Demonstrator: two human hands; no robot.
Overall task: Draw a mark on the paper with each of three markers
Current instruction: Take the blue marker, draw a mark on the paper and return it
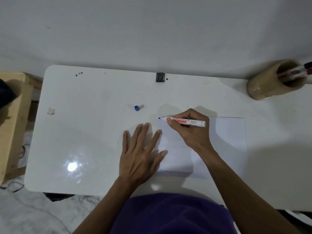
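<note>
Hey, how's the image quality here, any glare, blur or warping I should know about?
Head view: lamp glare on the table beside the left hand; the cup of markers is motion-blurred; wide-angle bending bows the table's far edge; the right hand shadows the paper.

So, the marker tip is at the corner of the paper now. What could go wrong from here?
1. The marker tip sits right at the far left corner of the paper; a stroke may run onto the white table.
2. The left hand lies mostly on the table, only its fingertips at the paper's edge, so the sheet could slide.
3. The blue cap lies loose and might roll away.
</note>
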